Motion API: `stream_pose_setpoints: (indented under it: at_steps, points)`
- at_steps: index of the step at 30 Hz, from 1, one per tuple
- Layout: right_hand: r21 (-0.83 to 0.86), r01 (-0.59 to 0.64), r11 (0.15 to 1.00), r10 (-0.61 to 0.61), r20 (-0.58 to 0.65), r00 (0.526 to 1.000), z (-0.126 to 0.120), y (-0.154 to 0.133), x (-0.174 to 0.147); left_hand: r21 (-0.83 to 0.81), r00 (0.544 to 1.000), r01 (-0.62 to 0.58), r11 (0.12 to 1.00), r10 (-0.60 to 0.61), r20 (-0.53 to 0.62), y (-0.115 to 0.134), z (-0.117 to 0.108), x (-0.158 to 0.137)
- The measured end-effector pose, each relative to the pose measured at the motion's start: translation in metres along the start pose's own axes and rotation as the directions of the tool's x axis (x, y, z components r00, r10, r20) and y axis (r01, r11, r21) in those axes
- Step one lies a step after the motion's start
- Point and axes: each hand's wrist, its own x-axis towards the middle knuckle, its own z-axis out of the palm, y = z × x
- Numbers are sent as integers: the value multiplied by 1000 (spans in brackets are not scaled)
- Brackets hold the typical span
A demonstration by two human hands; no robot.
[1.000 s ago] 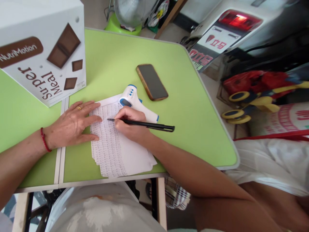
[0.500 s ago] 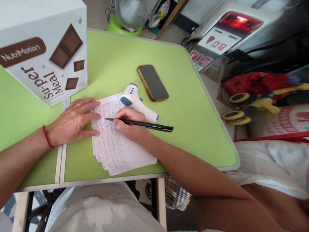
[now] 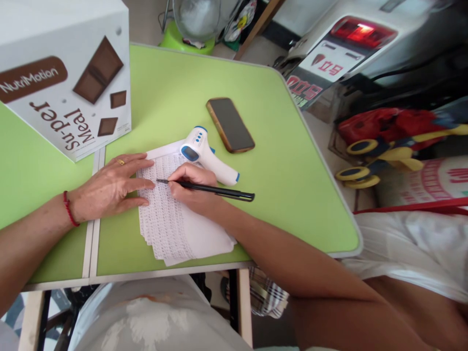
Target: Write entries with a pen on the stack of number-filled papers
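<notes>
My right hand (image 3: 192,187) is closed around a black pen (image 3: 226,192) in a writing grip. The pen's tip touches or hovers just over a stack of white paper sheets (image 3: 204,236), whose left part carries dense rows of small handwriting. My left hand (image 3: 115,185) lies flat and spread, its fingertips on the left edge of the sheets; it wears a ring and a red wrist cord. A white and blue infrared thermometer (image 3: 214,163) rests across the papers' top corner, just beyond my right hand. Farther back lies a smartphone (image 3: 232,124) in a brown case.
All this stands on a green folding table (image 3: 270,112) with a metal seam. A large white NutriMotion box (image 3: 87,117) rises at the left. White cloth (image 3: 409,248) hangs by the right edge, with a scooter's red tail light (image 3: 361,34) behind.
My right hand and the pen have shifted slightly left across the page. My left fingers have moved a little; the thermometer and phone lie as before.
</notes>
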Motion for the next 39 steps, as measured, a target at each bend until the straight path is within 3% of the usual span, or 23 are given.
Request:
stream_pose_setpoints:
  at_steps: [12,18,39]
  points:
    - [-26,-36,999,36,-7,999,-1,-2,-1,24,1000,-21,999,21,-6,0,0,-2]
    - [-28,-34,999,32,-52,998,0,-2,1,36,995,-91,995,92,-32,-3,2,-2]
    - [-35,-46,998,44,-50,998,-1,0,0,71,994,-99,992,102,-38,-2,2,-2]
